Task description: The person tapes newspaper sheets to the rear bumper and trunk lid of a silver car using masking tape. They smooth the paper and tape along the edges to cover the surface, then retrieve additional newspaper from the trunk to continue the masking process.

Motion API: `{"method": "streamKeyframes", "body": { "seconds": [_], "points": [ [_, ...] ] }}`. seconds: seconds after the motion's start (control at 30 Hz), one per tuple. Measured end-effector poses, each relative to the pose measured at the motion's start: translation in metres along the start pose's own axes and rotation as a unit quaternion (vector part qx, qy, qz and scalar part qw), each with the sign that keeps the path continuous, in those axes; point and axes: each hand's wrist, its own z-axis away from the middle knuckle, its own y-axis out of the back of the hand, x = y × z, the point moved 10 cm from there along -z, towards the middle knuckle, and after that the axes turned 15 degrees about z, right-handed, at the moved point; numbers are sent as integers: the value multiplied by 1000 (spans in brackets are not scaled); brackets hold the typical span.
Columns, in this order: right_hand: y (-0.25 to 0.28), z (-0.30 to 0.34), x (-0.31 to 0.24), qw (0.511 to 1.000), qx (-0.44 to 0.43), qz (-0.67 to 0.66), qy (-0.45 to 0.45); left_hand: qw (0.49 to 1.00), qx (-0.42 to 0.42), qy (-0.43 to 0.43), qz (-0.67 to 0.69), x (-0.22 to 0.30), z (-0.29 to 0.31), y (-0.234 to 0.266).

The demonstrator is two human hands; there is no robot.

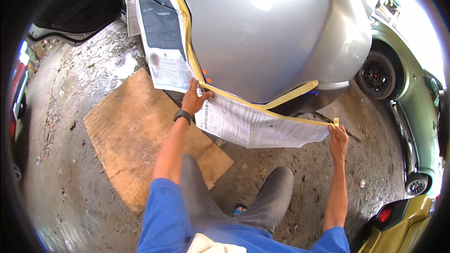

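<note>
A newspaper sheet [253, 124] with yellow masking tape along its upper edge stretches between my two hands, below a silver car panel [253, 33]. My left hand [194, 98] presses the sheet's left end against the panel's lower edge, thumb toward the tape. At the far right end, my right hand [338, 141] pinches the sheet's corner, and a short tape end sticks up above the fingers. A loose strip of masking tape [290, 94] slants across the dark area under the panel. More newspaper [161, 28] is taped along the panel's left edge.
A brown board [131, 136] lies on the dirty, wet ground at left. An open dark car door [79, 4] stands at the upper left. A green car [417, 93] is at right, and a yellow vehicle [403, 225] at lower right. A red car [19, 89] shows at the left rim.
</note>
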Motion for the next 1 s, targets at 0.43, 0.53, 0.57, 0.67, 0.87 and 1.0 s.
{"method": "streamKeyframes", "body": {
  "seconds": [0.43, 0.53, 0.57, 0.67, 0.87, 1.0],
  "points": [
    [2, 6, -1, 1000, 8, -24, 16, 979, 140, -121, -90, 91, 68, -88],
    [5, 8, -1, 999, 9, -11, 32, 984, 124, -102, -79, 108, 75, -102],
    [3, 8, 4, 999, -3, 37, 17, 984, 126, -108, -62, 116, 76, -105],
    [5, 9, -1, 999, 10, 13, 39, 985, 127, -114, -16, 144, 81, -125],
    [-3, 4, 3, 999, 28, -6, 25, 981, 149, -118, 21, 195, 113, -186],
    [-12, -13, 5, 998, 30, 16, 47, 989, 94, -116, -15, 207, 131, -218]
  ]
}}
